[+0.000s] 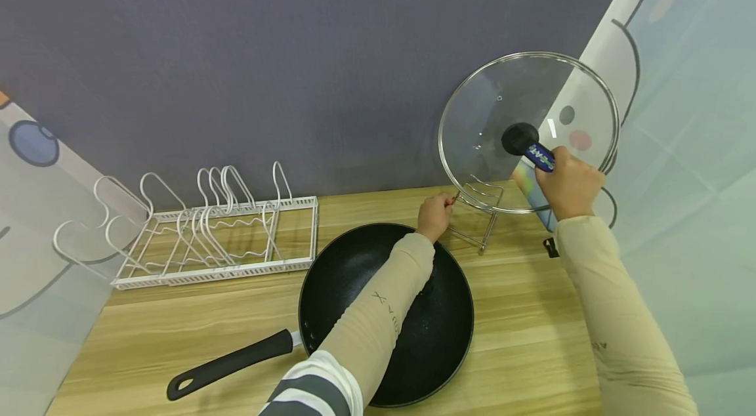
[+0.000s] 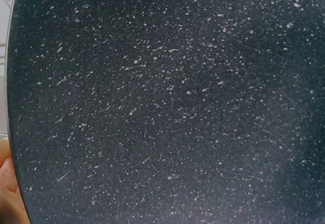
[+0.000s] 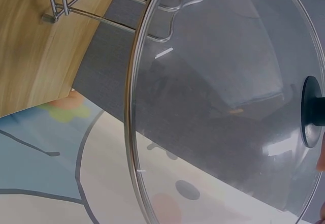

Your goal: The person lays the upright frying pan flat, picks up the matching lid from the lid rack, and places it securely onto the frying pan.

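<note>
My right hand (image 1: 569,185) grips the black knob handle (image 1: 539,155) of a clear glass pan lid (image 1: 525,84), which is raised and tilted against the back wall side. Below the lid's lower edge stands a small metal wire rack (image 1: 487,232); the right wrist view shows its bars (image 3: 101,20) close behind the rim. With curled fingers, my left hand (image 1: 434,216) holds the rack's left end. Under my left forearm lies a black frying pan (image 1: 342,271). Its dark speckled surface (image 2: 167,102) fills most of the left wrist view, hiding much of that hand.
A white wire dish rack (image 1: 212,273) stands at the back left, against the grey wall (image 1: 295,62). The pan's long handle (image 1: 236,363) points to the front left. A small black object (image 1: 550,247) sits beside my right wrist, near the patterned right wall.
</note>
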{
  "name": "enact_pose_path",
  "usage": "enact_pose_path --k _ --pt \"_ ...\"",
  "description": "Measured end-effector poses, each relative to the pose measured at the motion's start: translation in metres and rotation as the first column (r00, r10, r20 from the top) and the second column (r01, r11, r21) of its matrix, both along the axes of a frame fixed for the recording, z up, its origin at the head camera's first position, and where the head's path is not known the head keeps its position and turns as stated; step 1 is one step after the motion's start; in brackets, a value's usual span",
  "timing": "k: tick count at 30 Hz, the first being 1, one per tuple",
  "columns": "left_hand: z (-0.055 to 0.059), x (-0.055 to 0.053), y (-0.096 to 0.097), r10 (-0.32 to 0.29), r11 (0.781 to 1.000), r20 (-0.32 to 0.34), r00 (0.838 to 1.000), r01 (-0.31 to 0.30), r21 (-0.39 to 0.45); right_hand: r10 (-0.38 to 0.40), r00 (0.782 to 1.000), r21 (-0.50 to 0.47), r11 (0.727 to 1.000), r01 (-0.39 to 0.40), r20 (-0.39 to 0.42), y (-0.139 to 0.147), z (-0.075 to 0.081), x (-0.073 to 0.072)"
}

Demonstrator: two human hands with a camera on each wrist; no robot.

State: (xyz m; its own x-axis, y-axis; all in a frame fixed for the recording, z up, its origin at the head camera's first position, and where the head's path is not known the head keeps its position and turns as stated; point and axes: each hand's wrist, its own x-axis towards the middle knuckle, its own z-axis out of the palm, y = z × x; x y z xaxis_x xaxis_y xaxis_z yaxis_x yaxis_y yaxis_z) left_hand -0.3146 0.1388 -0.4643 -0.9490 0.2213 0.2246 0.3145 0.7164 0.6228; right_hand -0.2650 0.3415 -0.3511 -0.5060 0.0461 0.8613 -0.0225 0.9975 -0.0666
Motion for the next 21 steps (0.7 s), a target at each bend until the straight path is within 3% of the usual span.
enact_pose_path --k 13,21 --pt "-0.003 -0.003 0.001 -0.005 1.0 -0.008 1.0 0.005 -0.008 0.004 1.0 -0.01 1.0 -0.004 -0.008 -0.001 0.009 0.004" --pt "-0.005 -0.003 0.0 -0.02 1.0 -0.008 1.0 0.02 0.011 0.001 1.0 -0.01 1.0 -0.001 0.029 -0.002 0.011 0.006"
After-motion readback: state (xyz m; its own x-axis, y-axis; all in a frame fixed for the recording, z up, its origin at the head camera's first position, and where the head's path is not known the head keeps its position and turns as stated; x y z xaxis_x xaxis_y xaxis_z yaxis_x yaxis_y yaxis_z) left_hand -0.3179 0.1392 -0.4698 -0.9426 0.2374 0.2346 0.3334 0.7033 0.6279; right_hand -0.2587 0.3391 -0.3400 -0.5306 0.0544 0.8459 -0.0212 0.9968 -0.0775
